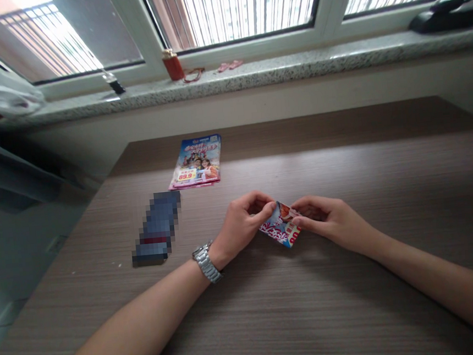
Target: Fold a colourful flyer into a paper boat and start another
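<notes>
A folded flyer (281, 226), small and brightly printed in red, blue and white, is held between my two hands over the middle of the table. My left hand (246, 221) pinches its upper left side, thumb on top and the other fingers curled behind. On the right side, my right hand (327, 218) grips the flyer between thumb and fingers. Both hands hide parts of its edges. A silver watch (206, 262) is on my left wrist. Beyond my left hand lies a stack of colourful flyers (197, 161) with "89.9" printed on the top one.
A dark, pixelated flat object (157, 228) lies left of my hands on the wooden table (355, 305). Along the stone windowsill (285, 74) stand a red container (173, 66), small pink items (230, 66) and a black object (448, 14). A dark grey chair or cloth is at far left.
</notes>
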`<state>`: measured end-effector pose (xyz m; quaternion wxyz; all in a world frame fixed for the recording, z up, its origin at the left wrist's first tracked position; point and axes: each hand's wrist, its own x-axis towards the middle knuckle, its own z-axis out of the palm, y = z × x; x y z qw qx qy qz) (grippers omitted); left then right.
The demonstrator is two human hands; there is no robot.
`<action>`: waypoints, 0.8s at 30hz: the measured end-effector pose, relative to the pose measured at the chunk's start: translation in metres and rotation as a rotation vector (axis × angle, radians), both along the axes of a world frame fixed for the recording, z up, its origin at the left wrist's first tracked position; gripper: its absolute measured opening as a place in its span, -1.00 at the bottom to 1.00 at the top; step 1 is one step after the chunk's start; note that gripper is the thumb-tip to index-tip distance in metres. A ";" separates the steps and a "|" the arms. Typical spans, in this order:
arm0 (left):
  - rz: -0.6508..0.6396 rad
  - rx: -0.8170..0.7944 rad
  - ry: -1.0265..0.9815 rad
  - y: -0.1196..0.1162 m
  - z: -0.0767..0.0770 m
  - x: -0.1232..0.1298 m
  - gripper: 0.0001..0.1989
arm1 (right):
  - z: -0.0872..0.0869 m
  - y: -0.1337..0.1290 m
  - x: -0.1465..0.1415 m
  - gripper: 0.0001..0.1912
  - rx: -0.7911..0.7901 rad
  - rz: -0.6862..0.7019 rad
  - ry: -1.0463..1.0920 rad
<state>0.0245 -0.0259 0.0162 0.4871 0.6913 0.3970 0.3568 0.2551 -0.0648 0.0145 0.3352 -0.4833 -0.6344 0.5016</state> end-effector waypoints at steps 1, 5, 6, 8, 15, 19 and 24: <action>-0.003 0.001 -0.002 -0.001 0.000 0.000 -0.76 | 0.000 0.000 0.000 -0.66 0.003 -0.011 -0.006; -0.024 -0.005 0.004 -0.002 0.001 0.001 -0.76 | 0.002 0.001 0.000 -0.65 0.043 -0.078 -0.047; -0.030 -0.006 0.006 -0.002 0.001 0.001 -0.76 | 0.002 0.001 0.001 -0.64 0.056 -0.084 -0.064; -0.036 -0.011 0.009 -0.002 0.001 0.001 -0.77 | 0.002 0.001 0.002 -0.62 0.084 -0.083 -0.104; -0.080 -0.006 0.008 -0.003 0.001 0.001 -0.79 | 0.004 0.001 0.004 -0.66 0.136 -0.056 -0.182; -0.100 0.009 0.005 -0.004 0.001 0.001 -0.82 | 0.005 0.001 0.004 -0.68 0.130 -0.038 -0.187; -0.109 0.011 0.000 -0.005 0.001 0.000 -0.81 | 0.006 0.001 0.005 -0.71 0.134 -0.025 -0.192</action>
